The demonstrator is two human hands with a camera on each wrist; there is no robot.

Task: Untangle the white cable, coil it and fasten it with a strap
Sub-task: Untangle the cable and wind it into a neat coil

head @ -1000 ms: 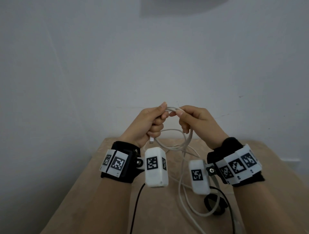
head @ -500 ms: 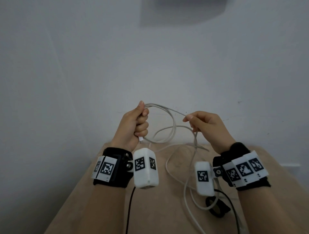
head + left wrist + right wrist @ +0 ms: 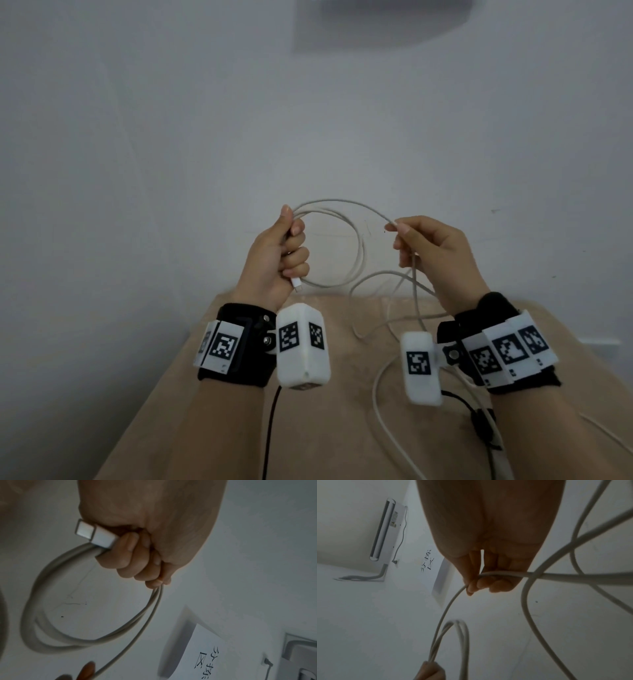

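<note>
My left hand [image 3: 284, 253] is closed in a fist round a round coil of the white cable [image 3: 356, 240], held up in front of the wall. The cable's plug [image 3: 96, 533] sticks out below the little finger. From the top of the fist a single strand arcs right to my right hand [image 3: 421, 246], which pinches it between thumb and forefinger [image 3: 471, 588]. Beyond that pinch the loose cable [image 3: 416, 308] drops in crossing loops to the table. A black strap [image 3: 483, 428] lies on the table under my right wrist.
The tan table [image 3: 342, 428] stands against a pale wall [image 3: 171, 171]. A black lead [image 3: 270, 431] hangs from the left wrist camera. A printed sign [image 3: 209, 655] and an air conditioner [image 3: 385, 534] are mounted high on the wall.
My hands were together at the coil a second ago. They have moved apart, the left hand going left with the coil and a length of cable now stretched between them.
</note>
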